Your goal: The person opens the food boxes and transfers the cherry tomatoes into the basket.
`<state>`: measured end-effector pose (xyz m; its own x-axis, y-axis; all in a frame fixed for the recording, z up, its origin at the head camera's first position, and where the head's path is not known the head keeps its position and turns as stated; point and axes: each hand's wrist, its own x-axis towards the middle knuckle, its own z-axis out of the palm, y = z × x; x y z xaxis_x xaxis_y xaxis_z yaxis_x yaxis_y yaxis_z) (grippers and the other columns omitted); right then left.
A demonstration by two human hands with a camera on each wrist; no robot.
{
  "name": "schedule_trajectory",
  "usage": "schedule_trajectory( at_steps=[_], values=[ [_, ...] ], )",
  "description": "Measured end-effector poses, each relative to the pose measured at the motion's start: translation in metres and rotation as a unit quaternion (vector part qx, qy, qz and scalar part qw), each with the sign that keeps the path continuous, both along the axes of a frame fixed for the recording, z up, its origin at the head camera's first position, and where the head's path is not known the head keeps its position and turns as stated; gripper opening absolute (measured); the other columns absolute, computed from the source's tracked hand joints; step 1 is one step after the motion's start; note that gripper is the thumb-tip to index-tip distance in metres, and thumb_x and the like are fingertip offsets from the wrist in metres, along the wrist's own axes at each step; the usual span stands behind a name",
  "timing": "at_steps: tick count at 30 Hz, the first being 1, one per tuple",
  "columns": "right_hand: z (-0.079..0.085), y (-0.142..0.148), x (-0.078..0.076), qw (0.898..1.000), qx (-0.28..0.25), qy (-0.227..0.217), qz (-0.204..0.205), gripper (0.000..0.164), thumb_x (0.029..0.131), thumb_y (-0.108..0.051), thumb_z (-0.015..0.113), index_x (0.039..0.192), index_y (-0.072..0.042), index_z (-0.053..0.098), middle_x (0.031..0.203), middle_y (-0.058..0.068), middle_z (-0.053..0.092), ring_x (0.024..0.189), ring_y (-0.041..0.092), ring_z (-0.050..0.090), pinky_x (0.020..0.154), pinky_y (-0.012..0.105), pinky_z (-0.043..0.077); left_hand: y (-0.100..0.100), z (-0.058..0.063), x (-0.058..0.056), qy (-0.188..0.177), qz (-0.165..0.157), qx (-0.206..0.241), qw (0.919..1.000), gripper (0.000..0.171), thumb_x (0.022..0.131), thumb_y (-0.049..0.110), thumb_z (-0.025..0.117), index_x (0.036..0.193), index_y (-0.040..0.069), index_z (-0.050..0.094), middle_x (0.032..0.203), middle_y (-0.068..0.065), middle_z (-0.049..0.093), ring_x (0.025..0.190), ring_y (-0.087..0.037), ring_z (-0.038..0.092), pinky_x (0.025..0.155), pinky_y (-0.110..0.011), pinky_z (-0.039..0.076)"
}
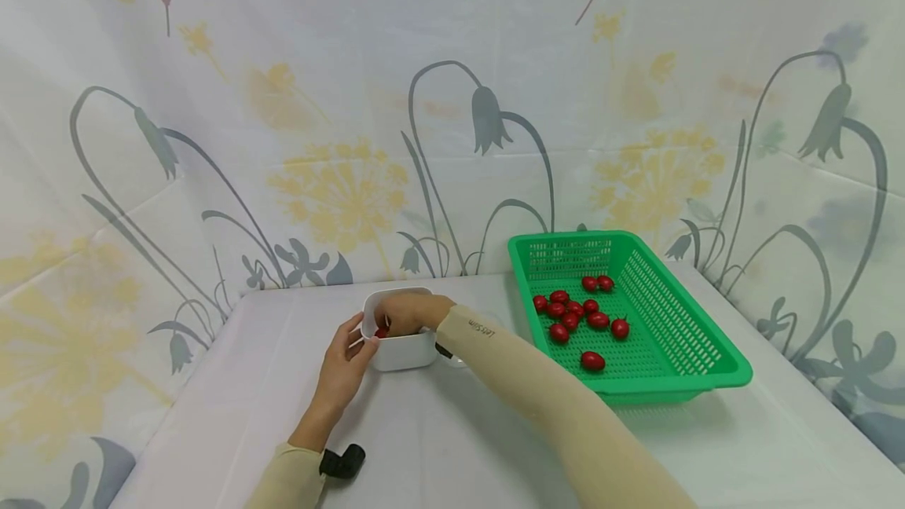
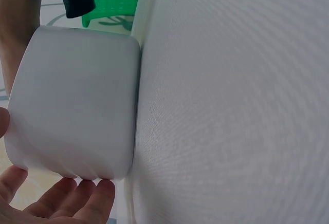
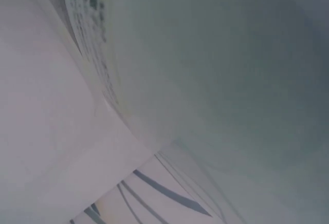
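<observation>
A white open-topped container stands on the white table. At its left side my left hand holds it, thumb near the rim; in the left wrist view the fingertips press against its wall. My right hand reaches down inside the container, its fingertips hidden by the wall. Beside those fingers a bit of a red cherry tomato shows. Whether the right hand pinches anything is hidden. A blurred translucent surface with printed text fills much of the right wrist view.
A green perforated basket stands on the right of the table, with several red cherry tomatoes spread over its bottom. Part of a clear object shows under the right forearm. A flower-printed curtain hangs behind the table.
</observation>
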<state>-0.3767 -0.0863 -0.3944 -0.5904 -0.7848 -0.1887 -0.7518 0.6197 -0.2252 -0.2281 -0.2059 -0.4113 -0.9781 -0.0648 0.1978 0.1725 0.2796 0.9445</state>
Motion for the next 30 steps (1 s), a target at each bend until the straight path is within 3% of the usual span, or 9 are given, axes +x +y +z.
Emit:
schedule_trajectory(
  at_steps=[8, 12, 15, 19, 26, 30],
  values=[
    [0.023, 0.013, 0.009, 0.996, -0.049, -0.066, -0.035, 0.012, 0.086, -0.017, 0.072, 0.094, -0.012, 0.065, 0.082, -0.003, 0.063, 0.066, 0.011, 0.06, 0.059, 0.021, 0.05, -0.009, -0.028, -0.019, -0.001, 0.002, 0.003, 1.0, 0.057, 0.097, 0.014, 0.056, 0.147, 0.004, 0.032, 0.139, -0.029, 0.043, 0.126, -0.041, 0.046, 0.102, -0.05, 0.038],
    [0.049, 0.027, 0.016, 0.999, -0.041, -0.01, -0.016, 0.013, 0.088, -0.02, 0.07, 0.097, -0.013, 0.065, 0.086, -0.004, 0.062, 0.075, 0.011, 0.058, 0.066, 0.021, 0.048, -0.01, -0.034, -0.021, 0.005, 0.0, -0.004, 1.0, 0.057, 0.097, 0.019, 0.056, 0.148, 0.007, 0.032, 0.141, -0.027, 0.042, 0.126, -0.04, 0.047, 0.102, -0.05, 0.039],
    [0.071, 0.045, 0.021, 0.998, -0.042, 0.037, -0.004, 0.016, 0.089, -0.023, 0.068, 0.101, -0.014, 0.064, 0.092, -0.006, 0.061, 0.084, 0.011, 0.056, 0.073, 0.022, 0.047, -0.007, -0.02, -0.013, 0.003, -0.002, -0.009, 1.0, 0.056, 0.098, 0.017, 0.055, 0.147, 0.004, 0.032, 0.14, -0.028, 0.042, 0.125, -0.042, 0.046, 0.101, -0.051, 0.04],
    [0.092, 0.077, 0.025, 0.997, -0.052, 0.057, -0.015, 0.017, 0.089, -0.025, 0.067, 0.104, -0.016, 0.064, 0.096, -0.006, 0.063, 0.088, 0.011, 0.056, 0.078, 0.024, 0.047, -0.001, -0.002, -0.002, -0.001, -0.004, -0.013, 0.9999, 0.054, 0.098, 0.011, 0.054, 0.145, -0.002, 0.032, 0.138, -0.031, 0.042, 0.125, -0.045, 0.046, 0.1, -0.052, 0.04],
    [0.11, 0.146, 0.031, 0.993, -0.087, 0.057, -0.054, 0.017, 0.089, -0.025, 0.067, 0.104, -0.018, 0.064, 0.097, -0.008, 0.063, 0.088, 0.012, 0.056, 0.077, 0.026, 0.049, -0.009, -0.026, -0.015, -0.001, 0.003, -0.013, 0.9999, 0.057, 0.097, 0.016, 0.056, 0.147, 0.004, 0.031, 0.14, -0.028, 0.042, 0.126, -0.042, 0.046, 0.1, -0.05, 0.041],
    [0.111, 0.186, 0.03, 0.988, -0.111, 0.071, -0.078, 0.016, 0.089, -0.023, 0.067, 0.103, -0.017, 0.065, 0.094, -0.007, 0.063, 0.086, 0.015, 0.057, 0.076, 0.029, 0.05, -0.01, -0.032, -0.019, 0.008, 0.005, -0.015, 0.9998, 0.056, 0.097, 0.019, 0.057, 0.147, 0.008, 0.033, 0.14, -0.026, 0.043, 0.125, -0.04, 0.047, 0.1, -0.05, 0.041]
  ],
)
